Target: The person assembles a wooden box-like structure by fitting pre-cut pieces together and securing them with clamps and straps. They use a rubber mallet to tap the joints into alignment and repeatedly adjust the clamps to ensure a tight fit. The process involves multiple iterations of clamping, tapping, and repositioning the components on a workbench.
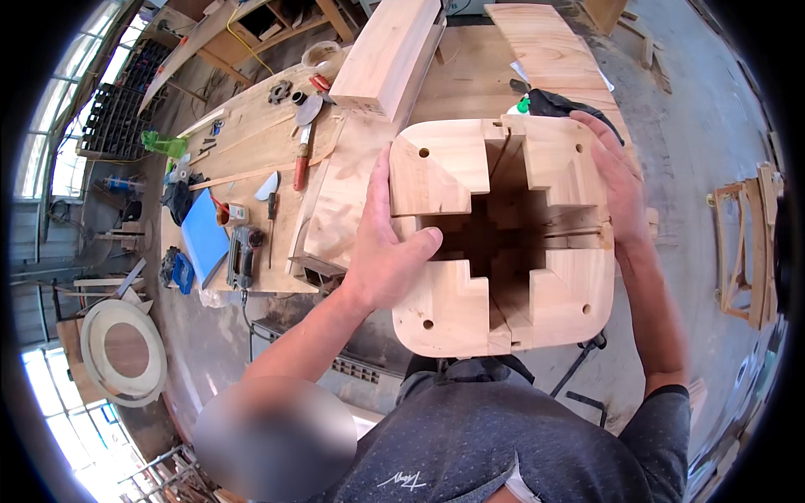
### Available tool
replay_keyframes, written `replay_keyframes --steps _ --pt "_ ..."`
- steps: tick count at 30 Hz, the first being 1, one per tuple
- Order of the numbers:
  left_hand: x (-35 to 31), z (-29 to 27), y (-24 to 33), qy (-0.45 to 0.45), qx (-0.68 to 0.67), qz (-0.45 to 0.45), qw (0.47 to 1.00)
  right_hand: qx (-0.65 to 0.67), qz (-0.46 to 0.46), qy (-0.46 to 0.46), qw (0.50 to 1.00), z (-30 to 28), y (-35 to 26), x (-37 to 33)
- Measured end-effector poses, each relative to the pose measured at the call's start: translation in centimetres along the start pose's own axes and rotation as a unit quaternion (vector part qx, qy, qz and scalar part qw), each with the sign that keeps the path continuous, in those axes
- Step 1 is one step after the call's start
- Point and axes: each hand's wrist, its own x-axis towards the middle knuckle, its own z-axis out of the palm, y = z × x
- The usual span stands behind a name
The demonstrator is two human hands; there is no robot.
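Close to my chest I hold a squared wooden post assembly [434, 178] of pale wood, seen end-on. It has rounded outer corners, stepped inner edges around a dark cross-shaped hollow, and a drilled hole in each corner piece. My left hand [386, 256] grips its left side, with the thumb hooked over the end into the side gap. Around the right side wraps my right hand [616, 189], its fingertips at the far corner. A squared timber beam [381, 63] lies beyond it on the workbench [243, 138].
On the bench's left lie a nail gun [241, 256], a screwdriver [271, 226], a red-handled scraper [302, 159], a blue folder [205, 233] and a green spray bottle [163, 144]. A wide board [549, 50] rests at the far right. Wooden frames [742, 251] stand on the right.
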Motion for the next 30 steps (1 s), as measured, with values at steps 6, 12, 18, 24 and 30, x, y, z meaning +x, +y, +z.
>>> replay_keyframes --steps 6,12,18,24,30 --pt "0.1 1.0 0.6 0.032 -0.003 -0.007 0.999 -0.025 -0.039 -0.004 0.999 -0.9 0.5 0.1" --pt "0.6 1.5 1.2 0.051 0.018 0.011 0.998 0.242 -0.008 -0.083 0.967 -0.8 0.5 0.2" --pt "0.8 1.9 1.2 0.076 0.009 -0.013 0.997 0.255 -0.011 -0.092 0.963 -1.6 1.8 0.5" --pt "0.6 1.0 1.2 0.075 0.009 -0.022 0.997 0.252 -0.014 -0.071 0.965 -1.4 1.6 0.8" --pt "0.5 1.4 1.3 0.073 0.032 0.006 0.997 0.236 -0.032 -0.099 0.966 -1.8 1.9 1.1"
